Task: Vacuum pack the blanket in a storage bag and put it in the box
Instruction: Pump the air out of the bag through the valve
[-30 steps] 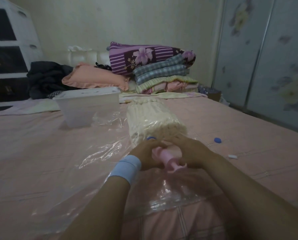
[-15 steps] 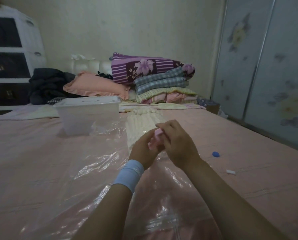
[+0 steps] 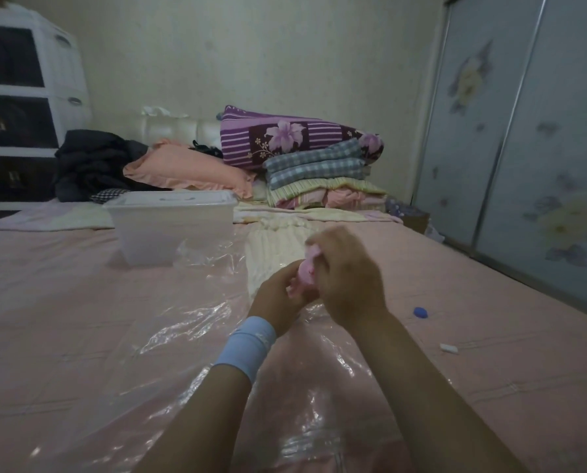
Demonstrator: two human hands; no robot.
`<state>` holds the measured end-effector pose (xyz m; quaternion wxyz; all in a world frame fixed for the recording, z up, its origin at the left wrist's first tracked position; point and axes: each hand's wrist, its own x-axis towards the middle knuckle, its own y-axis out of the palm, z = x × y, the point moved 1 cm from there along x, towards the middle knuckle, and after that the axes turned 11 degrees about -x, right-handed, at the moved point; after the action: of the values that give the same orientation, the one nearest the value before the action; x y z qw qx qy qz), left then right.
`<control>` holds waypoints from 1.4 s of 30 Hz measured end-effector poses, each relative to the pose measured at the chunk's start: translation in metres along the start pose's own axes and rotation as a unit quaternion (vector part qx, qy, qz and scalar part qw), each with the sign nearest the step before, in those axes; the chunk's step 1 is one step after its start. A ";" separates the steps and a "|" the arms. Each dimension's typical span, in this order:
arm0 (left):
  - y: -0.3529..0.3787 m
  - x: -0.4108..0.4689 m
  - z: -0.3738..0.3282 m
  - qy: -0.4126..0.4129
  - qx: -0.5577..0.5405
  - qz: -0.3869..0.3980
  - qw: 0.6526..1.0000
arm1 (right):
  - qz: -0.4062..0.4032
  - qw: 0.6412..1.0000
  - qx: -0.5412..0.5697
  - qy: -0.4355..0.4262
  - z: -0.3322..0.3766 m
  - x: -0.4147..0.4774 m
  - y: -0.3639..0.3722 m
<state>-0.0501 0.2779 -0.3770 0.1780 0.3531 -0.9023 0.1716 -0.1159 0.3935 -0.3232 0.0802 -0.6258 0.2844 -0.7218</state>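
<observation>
1. firstly, the clear plastic box (image 3: 172,227) sits lidded on the bed (image 3: 46,302), likely kept close so the packed blanket can go straight in.
2. just right of the box and spreading toward the camera, the clear storage bag (image 3: 189,322) lies flat and crinkled on the bed, its loose film shining.
3. the blanket (image 3: 275,247), cream and ribbed, lies just right of the box, seemingly inside the bag. its tight ridges suggest much of the air is out.
4. right of the box and nearer the camera, the left hand (image 3: 278,298), above a pale blue wristband (image 3: 247,343), curls its fingers round the lower body of the pink hand pump (image 3: 305,273), probably steadying it on the valve, which is hidden.
5. the right hand (image 3: 346,278) wraps its fingers over the pump's top, a grip suited to working the plunger.
6. far right of the box, a blue valve cap (image 3: 420,312) and a small white clip (image 3: 449,348) lie on the bed, apparently set aside.
</observation>
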 end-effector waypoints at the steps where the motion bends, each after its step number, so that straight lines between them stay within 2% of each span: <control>1: 0.000 -0.001 -0.001 0.000 -0.001 0.002 1.000 | 0.069 0.998 -0.016 -0.004 -0.002 -0.008 0.010; 2: 0.000 -0.002 -0.001 -0.001 -0.006 0.005 1.000 | 0.100 0.995 -0.026 -0.013 -0.004 -0.010 0.013; 3: 0.000 -0.002 -0.001 -0.002 -0.011 0.007 1.000 | 0.097 0.995 -0.021 -0.018 -0.004 -0.007 0.008; 6: -0.001 0.000 0.001 -0.004 -0.014 -0.001 1.000 | -0.057 0.997 0.012 -0.044 0.002 0.019 -0.029; 8: -0.001 0.000 0.001 0.005 -0.006 0.003 1.000 | -0.173 0.984 0.029 -0.041 0.001 0.032 -0.051; 10: 0.001 0.001 0.001 0.013 0.007 0.013 1.000 | -0.229 0.973 0.020 -0.024 -0.001 0.032 -0.053; 12: 0.002 0.002 0.001 0.019 0.016 0.017 1.000 | -0.196 0.981 -0.006 -0.007 -0.004 0.018 -0.035; 15: 0.002 0.004 0.001 0.008 -0.006 0.024 1.000 | 0.008 0.999 -0.050 0.002 -0.007 -0.009 0.005; 17: 0.001 0.005 0.003 0.002 -0.015 0.024 1.000 | 0.077 0.996 -0.043 -0.023 -0.008 -0.008 0.009; 18: -0.001 0.006 0.005 0.000 -0.020 0.019 1.000 | 0.059 0.997 -0.028 -0.035 -0.008 -0.001 0.003; 20: -0.004 0.008 0.007 0.000 -0.020 0.008 1.000 | -0.050 0.997 -0.014 -0.055 -0.003 0.019 -0.020; 22: -0.006 0.009 0.009 0.007 -0.011 0.013 1.000 | -0.183 0.982 -0.002 -0.038 0.000 0.036 -0.044; 24: -0.003 0.009 0.010 0.015 0.000 0.026 1.000 | -0.262 0.965 -0.003 -0.008 0.003 0.039 -0.049; 26: -0.001 0.009 0.012 0.015 0.001 0.026 1.000 | -0.239 0.971 -0.009 0.007 0.003 0.025 -0.032; 29: -0.003 0.007 0.010 0.008 -0.034 0.019 0.999 | -0.024 0.999 -0.023 -0.002 0.002 -0.004 0.009; 31: -0.006 0.007 0.011 0.003 -0.038 0.014 0.999 | 0.062 0.997 -0.039 -0.023 0.002 -0.007 0.017; 33: -0.009 0.007 0.013 0.001 -0.035 0.007 0.999 | 0.027 0.998 -0.040 -0.050 0.005 0.007 0.003; 36: -0.010 0.008 0.014 0.005 -0.030 0.006 1.000 | -0.170 0.984 -0.022 -0.053 0.012 0.032 -0.035; 38: -0.008 0.007 0.015 0.010 -0.015 0.017 1.000 | -0.263 0.964 -0.017 -0.031 0.014 0.038 -0.046; 40: -0.006 0.007 0.017 0.010 -0.023 0.018 1.000 | -0.259 0.966 -0.013 -0.012 0.015 0.030 -0.035; 42: -0.005 0.006 0.015 0.005 -0.040 0.019 0.999 | -0.156 0.988 -0.018 0.001 0.012 0.012 -0.011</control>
<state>-0.0535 0.2647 -0.3869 0.1934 0.3278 -0.9141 0.1401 -0.1046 0.3930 -0.3067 -0.0453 -0.6632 0.1965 -0.7208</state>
